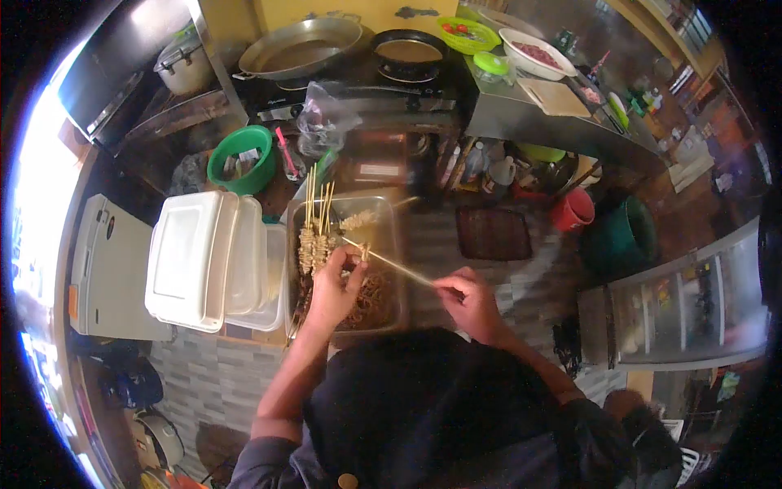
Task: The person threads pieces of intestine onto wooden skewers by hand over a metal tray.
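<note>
My left hand (338, 285) pinches a small pale piece of what looks like intestine (363, 252) over a clear plastic tray (398, 269). A thin bamboo skewer (397, 266) passes through or against that piece; I cannot tell which. My right hand (470, 303) grips the skewer's other end, to the right of the tray. Several loaded skewers (308, 248) lie along the tray's left side, their bare sticks pointing away from me. Brown, curly loose pieces (372, 300) fill the near part of the tray, and a paler bunch (358, 219) sits toward its far end.
White lidded containers (183, 261) are stacked left of the tray. Beyond stand a green basin (243, 160) and a stove with a wide pan (301, 49) and a black pan (409, 54). A steel counter at right holds a bowl of meat (538, 54) and a cutting board (552, 97).
</note>
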Demonstrator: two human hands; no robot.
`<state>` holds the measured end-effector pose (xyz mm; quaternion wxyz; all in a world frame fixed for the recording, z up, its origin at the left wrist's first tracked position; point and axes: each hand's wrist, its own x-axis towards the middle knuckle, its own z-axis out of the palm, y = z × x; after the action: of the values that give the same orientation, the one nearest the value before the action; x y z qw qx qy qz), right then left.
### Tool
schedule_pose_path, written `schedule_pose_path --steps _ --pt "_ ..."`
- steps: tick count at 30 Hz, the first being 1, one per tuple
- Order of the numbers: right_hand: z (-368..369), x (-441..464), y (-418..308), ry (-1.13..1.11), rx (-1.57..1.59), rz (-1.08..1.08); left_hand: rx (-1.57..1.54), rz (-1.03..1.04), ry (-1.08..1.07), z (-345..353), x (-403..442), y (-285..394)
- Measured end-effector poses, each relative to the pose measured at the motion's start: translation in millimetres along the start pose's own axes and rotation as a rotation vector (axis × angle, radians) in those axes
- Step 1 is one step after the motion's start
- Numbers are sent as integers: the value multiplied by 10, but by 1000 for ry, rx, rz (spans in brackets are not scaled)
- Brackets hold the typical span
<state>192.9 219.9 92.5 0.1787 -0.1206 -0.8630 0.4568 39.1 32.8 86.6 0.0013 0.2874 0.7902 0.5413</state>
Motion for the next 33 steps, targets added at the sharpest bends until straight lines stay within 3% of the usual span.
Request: schedule_pose_path --steps 2,3,5,9,11,13,16,18,19,21,22,25,33 --pt "-44 4 14 1 56 -16 -458 -342 -260 -47 9 -161" --pt "-76 6 24 2 113 -33 -458 -341 -259 -50 10 -178" --pt "-163 36 -18 1 117 -65 -252 -38 -278 -58 52 -180" --pt "-367 96 -187 -43 160 -54 4 -1 -280 -202 289 187" --pt "-437 99 -187 -29 180 -65 253 444 46 -218 392 228" --pt "-504 102 -176 -18 202 -77 304 462 135 -243 442 358" --pt "-554 108 -165 -36 239 -79 270 306 172 -254 452 385" --pt "-569 112 -155 13 158 -131 -117 38 17 -237 454 332" --pt "-586 114 -129 13 158 -128 -117 36 14 -255 459 325" --pt "-606 117 -52 27 62 -201 -202 -91 -375 -349 477 307" --pt "-609 110 -31 27 63 -196 -285 -36 -482 -360 480 149" --pt "-630 93 5 28 55 -161 -345 -167 -533 -440 450 22" --pt "-633 62 -38 14 -96 -198 -224 -100 -303 -302 226 1"
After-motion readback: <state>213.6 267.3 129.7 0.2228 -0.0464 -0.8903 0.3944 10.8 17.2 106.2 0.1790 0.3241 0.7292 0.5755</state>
